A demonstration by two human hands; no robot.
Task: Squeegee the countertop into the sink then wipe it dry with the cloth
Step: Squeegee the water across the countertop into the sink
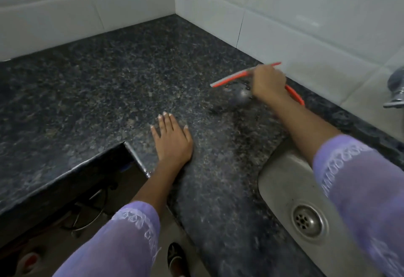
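Two hands divide the work: the right hand (pixel 267 83) grips the orange-edged squeegee (pixel 231 78), blade low on the dark speckled granite desk (pixel 109 84) near the white tiled wall (pixel 306 14), probably to pull water toward the steel sink (pixel 282 180). Flat, fingers spread, the left hand (pixel 172 143) braces. No cloth shows; nothing blocks the path.

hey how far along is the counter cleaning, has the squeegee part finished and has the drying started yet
Still in the squeegee stage. The right hand grips the orange squeegee on the dark countertop near the back wall, with a wet patch beside its blade. The left hand rests flat on the counter. That water has yet to reach the sink. No cloth is in view, so drying looks unstarted.
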